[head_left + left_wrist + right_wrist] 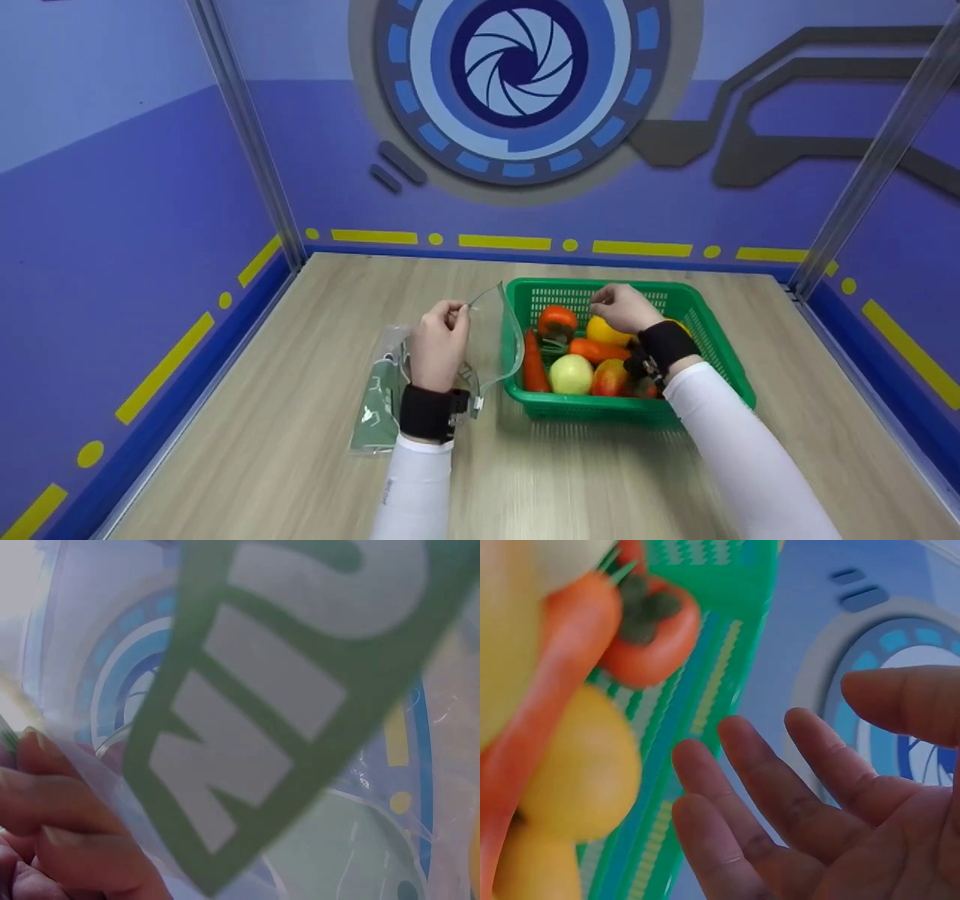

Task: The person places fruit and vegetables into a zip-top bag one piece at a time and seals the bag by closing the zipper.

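My left hand (439,341) pinches the top edge of a clear plastic bag (491,330), which hangs with its mouth spread toward the basket. In the left wrist view the bag's green print with pale letters (247,705) fills much of the picture, beside curled fingers (82,840). My right hand (626,307) is over the far part of a green basket (600,403). Its fingers (757,772) are loosely bent and apart from the thumb in the right wrist view, with nothing between them. Below it lie a yellow fruit (604,331) and an orange carrot (592,350).
Also in the basket are an orange-red persimmon (656,637), a long red-orange vegetable (533,367), a pale green round one (571,375) and a red-yellow fruit (610,378). A flat, green-printed plastic bag (375,412) lies on the wooden table (300,465). Blue panels (135,225) enclose it.
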`<state>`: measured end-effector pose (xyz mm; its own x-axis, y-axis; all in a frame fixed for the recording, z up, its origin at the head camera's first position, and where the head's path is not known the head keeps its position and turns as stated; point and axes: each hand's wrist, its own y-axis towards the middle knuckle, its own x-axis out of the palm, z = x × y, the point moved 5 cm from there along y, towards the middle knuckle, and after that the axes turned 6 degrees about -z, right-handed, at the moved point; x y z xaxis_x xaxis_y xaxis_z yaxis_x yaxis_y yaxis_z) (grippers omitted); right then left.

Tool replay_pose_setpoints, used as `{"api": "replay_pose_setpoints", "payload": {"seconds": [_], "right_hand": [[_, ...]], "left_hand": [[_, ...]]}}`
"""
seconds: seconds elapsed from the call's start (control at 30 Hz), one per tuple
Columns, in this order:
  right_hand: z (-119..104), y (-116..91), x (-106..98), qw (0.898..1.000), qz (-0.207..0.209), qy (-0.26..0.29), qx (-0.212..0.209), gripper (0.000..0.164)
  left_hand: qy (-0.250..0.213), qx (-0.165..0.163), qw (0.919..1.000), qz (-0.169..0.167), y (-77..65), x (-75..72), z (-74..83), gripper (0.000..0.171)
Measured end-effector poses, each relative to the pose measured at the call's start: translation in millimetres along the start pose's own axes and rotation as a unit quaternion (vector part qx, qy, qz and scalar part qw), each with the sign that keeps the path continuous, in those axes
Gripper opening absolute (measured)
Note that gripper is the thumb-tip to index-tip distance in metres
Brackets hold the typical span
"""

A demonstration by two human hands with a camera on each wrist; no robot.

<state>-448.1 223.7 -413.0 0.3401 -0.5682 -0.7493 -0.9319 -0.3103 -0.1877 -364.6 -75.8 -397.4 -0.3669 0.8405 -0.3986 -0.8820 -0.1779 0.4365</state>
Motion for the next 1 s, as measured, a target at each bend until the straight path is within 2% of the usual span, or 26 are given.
{"api": "replay_pose_setpoints", "payload": {"seconds": [0.17,0.27,0.33,0.43,0.53,0.6,0.73,1.0], "right_hand": [[22.1,1.9,-1.5,0.998,-0.005,-0.052,0.031,0.04],[32.7,4.1,0.8,0.997,-0.011,-0.066,0.05,0.028],[38.3,5.4,3.6,0.995,-0.024,-0.076,0.06,0.027],[45.5,6.7,11.4,0.992,-0.053,-0.087,0.081,0.036],[49.6,4.3,20.7,0.988,-0.081,-0.084,0.098,0.029],[50.4,1.9,25.7,0.987,-0.093,-0.077,0.104,0.032],[47.5,-1.2,30.0,0.987,-0.105,-0.084,0.091,0.048],[44.0,-2.4,30.4,0.992,-0.078,-0.082,0.059,0.048]], "left_hand": [[-0.003,0.001,1.0,-0.001,0.2,-0.6,0.7,0.014],[-0.006,-0.001,1.0,-0.001,0.5,-0.7,0.6,0.014],[-0.007,-0.002,1.0,-0.001,0.5,-0.2,-0.2,0.014],[-0.005,0.002,1.0,0.001,-0.4,-0.1,-0.6,0.014],[-0.003,0.004,1.0,0.001,-1.6,0.2,-0.5,0.015],[-0.004,0.002,1.0,-0.002,-1.8,0.3,-0.1,0.015],[-0.009,-0.004,0.9999,-0.009,-1.7,0.0,0.9,0.015],[-0.012,-0.012,0.9998,-0.011,-1.4,-0.8,1.8,0.016]]}}
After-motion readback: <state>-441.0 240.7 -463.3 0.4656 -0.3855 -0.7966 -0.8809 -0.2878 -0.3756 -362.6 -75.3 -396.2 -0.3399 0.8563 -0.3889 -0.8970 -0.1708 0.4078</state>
